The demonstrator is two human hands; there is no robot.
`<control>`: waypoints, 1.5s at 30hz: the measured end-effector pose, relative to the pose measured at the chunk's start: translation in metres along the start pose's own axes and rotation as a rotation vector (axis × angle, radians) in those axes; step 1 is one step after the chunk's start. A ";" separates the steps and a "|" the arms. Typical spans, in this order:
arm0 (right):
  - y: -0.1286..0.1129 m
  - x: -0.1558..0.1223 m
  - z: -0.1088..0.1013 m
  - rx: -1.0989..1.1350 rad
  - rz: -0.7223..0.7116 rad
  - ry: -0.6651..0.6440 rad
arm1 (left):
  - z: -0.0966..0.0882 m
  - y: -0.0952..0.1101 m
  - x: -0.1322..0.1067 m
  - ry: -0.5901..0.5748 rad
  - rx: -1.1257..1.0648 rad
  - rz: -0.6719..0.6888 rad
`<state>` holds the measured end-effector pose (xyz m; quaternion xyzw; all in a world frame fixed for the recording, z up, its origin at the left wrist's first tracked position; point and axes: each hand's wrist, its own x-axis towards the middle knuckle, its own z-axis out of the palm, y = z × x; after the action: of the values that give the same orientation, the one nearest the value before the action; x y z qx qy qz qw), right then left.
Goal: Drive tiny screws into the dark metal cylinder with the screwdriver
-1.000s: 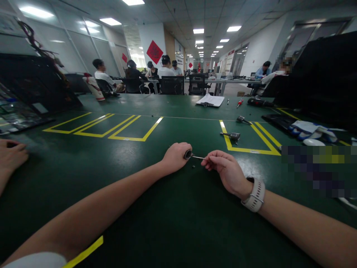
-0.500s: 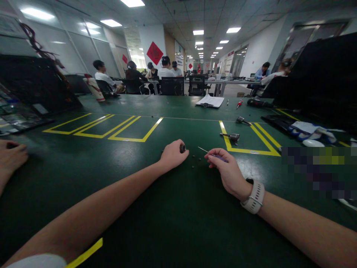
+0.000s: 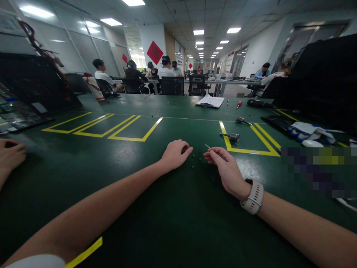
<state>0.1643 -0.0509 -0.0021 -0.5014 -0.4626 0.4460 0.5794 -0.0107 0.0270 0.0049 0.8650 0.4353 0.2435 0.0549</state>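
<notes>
My left hand (image 3: 176, 153) is closed around a dark metal part (image 3: 184, 149); only its round end shows between thumb and fingers. To its right, my right hand (image 3: 221, 160) grips a slim screwdriver (image 3: 207, 146), its thin shaft pointing up and left and its handle mostly covered by my fingers. On the green table (image 3: 156, 223) between the hands lie small dark nuts, among them a front nut (image 3: 192, 166) and one nearer my right hand (image 3: 199, 159). Beyond my right hand rest a metal part with a shaft (image 3: 232, 136) and a similar one (image 3: 242, 120).
Yellow tape outlines (image 3: 128, 139) mark the table. Toward the back lie a clipboard with papers (image 3: 210, 101), a red screwdriver (image 3: 239, 104) and a dark power tool (image 3: 259, 103). Gloves (image 3: 312, 130) lie at right. Another person's hand (image 3: 11, 156) rests at far left.
The screwdriver's shaft has tilted more upright and shows less in my right hand. My left thumb and fingers have shifted right, covering more of the metal part. The nuts have stayed put.
</notes>
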 end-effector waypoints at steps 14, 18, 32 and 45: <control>0.003 -0.002 0.001 -0.225 -0.091 -0.093 | -0.005 0.002 -0.009 0.291 -0.078 0.011; 0.004 -0.002 0.002 -0.283 -0.116 -0.110 | -0.005 0.002 -0.009 0.281 -0.059 0.025; 0.002 0.007 0.010 -0.372 -0.106 -0.172 | -0.014 0.014 -0.013 0.366 -0.087 -0.043; 0.004 0.021 0.036 -0.510 -0.274 -0.485 | -0.044 0.022 -0.055 -0.211 0.185 0.122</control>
<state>0.1322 -0.0234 -0.0019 -0.4428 -0.7453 0.3408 0.3637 -0.0429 -0.0342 0.0298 0.9120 0.3944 0.1128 0.0054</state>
